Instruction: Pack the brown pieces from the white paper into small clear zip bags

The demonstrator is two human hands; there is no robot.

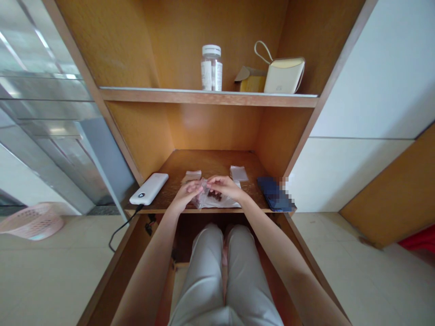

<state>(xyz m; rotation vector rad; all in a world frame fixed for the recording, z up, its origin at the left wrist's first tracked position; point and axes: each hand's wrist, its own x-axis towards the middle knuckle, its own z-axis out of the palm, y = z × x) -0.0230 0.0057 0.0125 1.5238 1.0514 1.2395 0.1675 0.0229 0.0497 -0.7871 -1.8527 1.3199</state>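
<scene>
My left hand [189,192] is closed on the side of a small clear plastic bag [201,201], held at the front of the wooden shelf. The fingers of my right hand [222,184] are pinched together at the bag's upper edge; what is between the fingertips is too small to make out. Below my right hand, several small dark red pieces [215,195] lie in a pile on a whitish plastic sheet or bag [231,202]. Behind my hands rest two small flat clear bags, one on the left [193,174] and a stack-like one on the right [239,173].
A white power bank [149,189] with a black cable [125,224] lies left on the shelf [210,157], a dark blue phone [273,194] right. The upper shelf [163,95] holds a clear bottle [211,68], a cardboard box [251,81] and a cream strapped case [284,76].
</scene>
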